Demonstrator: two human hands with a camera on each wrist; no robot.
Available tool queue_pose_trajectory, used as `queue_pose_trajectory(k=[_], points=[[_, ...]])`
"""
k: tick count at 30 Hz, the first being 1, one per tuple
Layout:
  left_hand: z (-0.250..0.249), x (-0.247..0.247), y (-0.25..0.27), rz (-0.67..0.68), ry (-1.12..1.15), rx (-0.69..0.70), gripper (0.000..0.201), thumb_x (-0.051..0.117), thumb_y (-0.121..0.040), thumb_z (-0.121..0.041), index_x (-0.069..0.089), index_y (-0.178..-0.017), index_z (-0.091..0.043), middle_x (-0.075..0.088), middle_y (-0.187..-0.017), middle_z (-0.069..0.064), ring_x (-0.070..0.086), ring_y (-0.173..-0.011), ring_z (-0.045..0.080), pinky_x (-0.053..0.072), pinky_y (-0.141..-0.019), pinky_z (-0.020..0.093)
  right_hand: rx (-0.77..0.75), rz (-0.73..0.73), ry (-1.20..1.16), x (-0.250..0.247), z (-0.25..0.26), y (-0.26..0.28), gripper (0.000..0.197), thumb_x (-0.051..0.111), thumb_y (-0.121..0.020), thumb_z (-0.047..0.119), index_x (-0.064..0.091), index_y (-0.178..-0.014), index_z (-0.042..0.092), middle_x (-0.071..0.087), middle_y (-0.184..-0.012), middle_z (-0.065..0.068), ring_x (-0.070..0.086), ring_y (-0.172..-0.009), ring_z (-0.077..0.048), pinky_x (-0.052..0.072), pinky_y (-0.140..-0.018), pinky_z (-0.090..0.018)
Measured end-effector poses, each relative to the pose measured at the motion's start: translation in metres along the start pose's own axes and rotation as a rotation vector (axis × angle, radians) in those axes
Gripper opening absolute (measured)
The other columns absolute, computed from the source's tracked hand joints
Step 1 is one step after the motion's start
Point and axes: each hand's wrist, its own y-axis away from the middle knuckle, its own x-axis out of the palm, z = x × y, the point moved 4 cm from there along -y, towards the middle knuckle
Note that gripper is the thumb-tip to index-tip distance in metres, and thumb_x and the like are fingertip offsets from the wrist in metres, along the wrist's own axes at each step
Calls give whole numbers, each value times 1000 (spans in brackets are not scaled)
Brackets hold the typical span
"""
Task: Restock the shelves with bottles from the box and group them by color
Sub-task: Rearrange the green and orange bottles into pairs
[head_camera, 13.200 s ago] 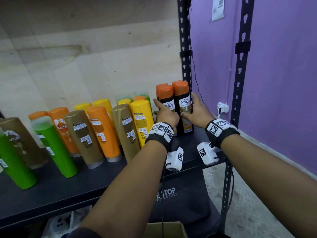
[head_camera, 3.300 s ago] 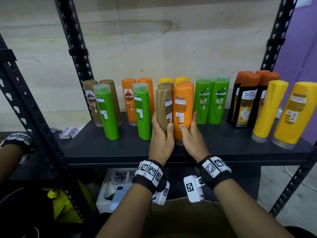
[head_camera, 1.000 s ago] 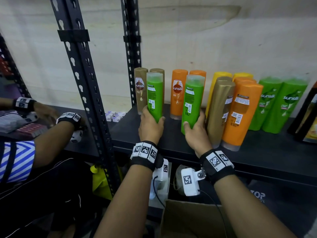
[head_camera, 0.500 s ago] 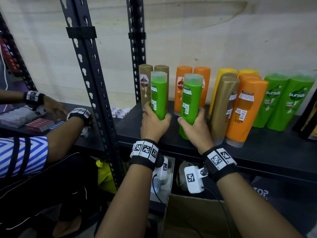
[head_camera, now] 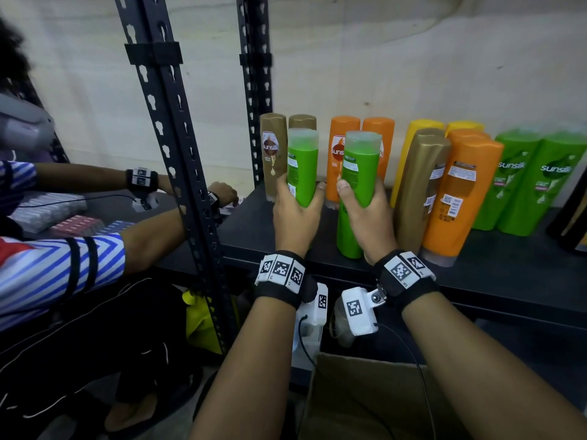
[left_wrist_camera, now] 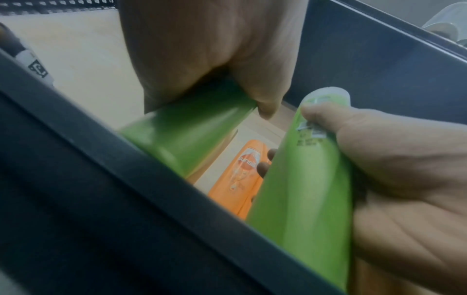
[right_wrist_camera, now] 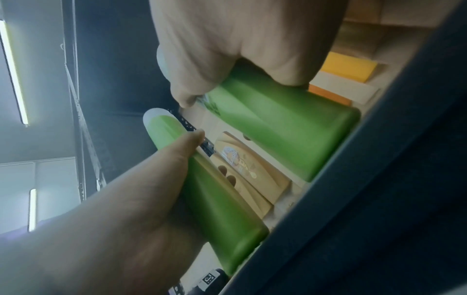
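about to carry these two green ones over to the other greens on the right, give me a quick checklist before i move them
1. Left hand grips the left green bottle: ok.
2. Right hand grips the right green bottle: ok.
3. Both bottles lifted clear of the shelf: cannot tell; the hands hide their bases.
4. Green pair on the right stands upright as the target group: ok.
5. Way to the right along the front is clear: not ok; the gold bottle and orange bottle stand in front.
6. Free room beside the green pair: cannot tell; the picture's edge cuts it off.
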Motion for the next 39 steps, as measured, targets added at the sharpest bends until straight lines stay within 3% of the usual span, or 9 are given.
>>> queue_pose_trajectory(k=[6,11,15,22,26,29,33,36,39], points=[[-23,-3,28,-23,35,-1,46,78,-86,-38,56,-124,-22,68,-90,-20,62,-78,-14,40,-66,-2,-45,8,-22,-19,17,23,32,66,-87,64,62,-112,43,72,-101,29,68,-93,10,49,-75,-7],[-47,-2,51,40,57,21,41,77,-88,-37,58,-121,-25,73,-97,-14,66,-84,-10,44,-69,2,-82,-6,-91,-51,32,38,35,66,-90,63,63,-119,43,72,-114,22,68,-106,2,53,-84,-14],[-64,11,70,97,79,25,41,77,-86,-43,58,-120,-29,72,-97,-15,68,-86,-3,51,-74,17,-36,-28,-163,-82,31,42,35,68,-91,59,66,-120,39,74,-117,2,70,-110,-26,57,-93,-56],[-102,55,101,213,187,51,40,76,-84,-47,59,-118,-34,72,-92,-23,66,-84,-13,44,-68,0,-121,-154,-22,-149,50,58,26,64,-86,70,67,-108,55,71,-106,32,65,-99,14,43,-80,0],[-113,93,125,296,238,36,40,76,-83,-51,56,-116,-41,73,-98,-21,67,-87,-12,49,-73,6,-100,-251,30,-195,46,62,41,63,-84,75,67,-111,44,72,-112,26,66,-108,4,50,-94,-19],[-118,129,143,353,250,0,34,76,-83,-49,61,-109,-33,74,-95,-14,70,-87,1,57,-80,27,-57,-301,101,-232,36,61,54,61,-81,80,66,-116,40,74,-111,17,69,-106,-3,54,-99,-37],[-126,170,163,428,280,-20,38,77,-87,-42,63,-119,-25,74,-105,-12,69,-97,4,54,-88,25,-5,-368,202,-271,32,64,66,54,-74,90,61,-116,41,71,-102,24,63,-96,14,53,-95,-34],[-130,196,169,455,319,-18,37,78,-88,-37,61,-118,-25,72,-105,-13,68,-95,-2,54,-88,21,-11,-403,204,-294,29,61,59,59,-80,82,59,-121,39,72,-114,14,67,-108,-3,53,-101,-41],[-131,219,171,498,333,-16,44,77,-88,-36,60,-125,-19,73,-114,-3,71,-104,13,57,-96,37,-24,-422,209,-311,23,53,64,60,-82,79,61,-124,32,72,-116,14,66,-109,-3,54,-99,-38]])
